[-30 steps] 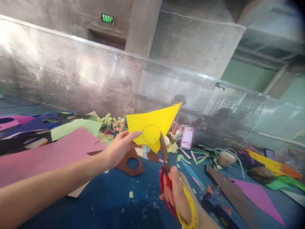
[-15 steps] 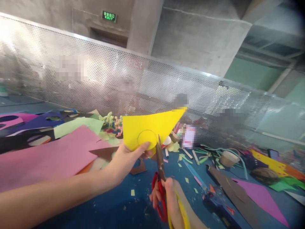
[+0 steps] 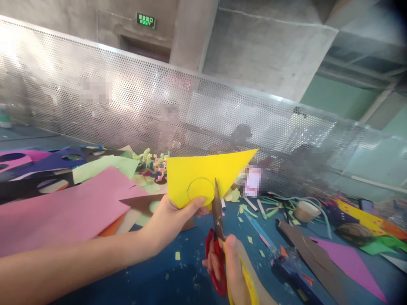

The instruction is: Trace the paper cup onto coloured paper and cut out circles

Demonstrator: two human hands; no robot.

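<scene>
My left hand (image 3: 173, 220) pinches the lower edge of a yellow triangular sheet of paper (image 3: 203, 176) held up above the table. A pencilled circle (image 3: 200, 191) is drawn on the sheet near my thumb. My right hand (image 3: 233, 271) grips red-and-yellow-handled scissors (image 3: 218, 237), blades pointing up. The blade tips sit in the paper at the right side of the circle.
A blue table (image 3: 178, 279) is strewn with paper scraps. Pink sheet (image 3: 63, 207) and dark sheets lie left; brown (image 3: 305, 250) and purple (image 3: 346, 262) pieces lie right. A small brown cup (image 3: 305, 210) stands behind. A perforated metal screen (image 3: 190, 110) runs along the far side.
The yellow sheet has turned and dropped slightly, with my left hand now gripping it from below. The scissors have shifted left and cut further along the circle's right edge.
</scene>
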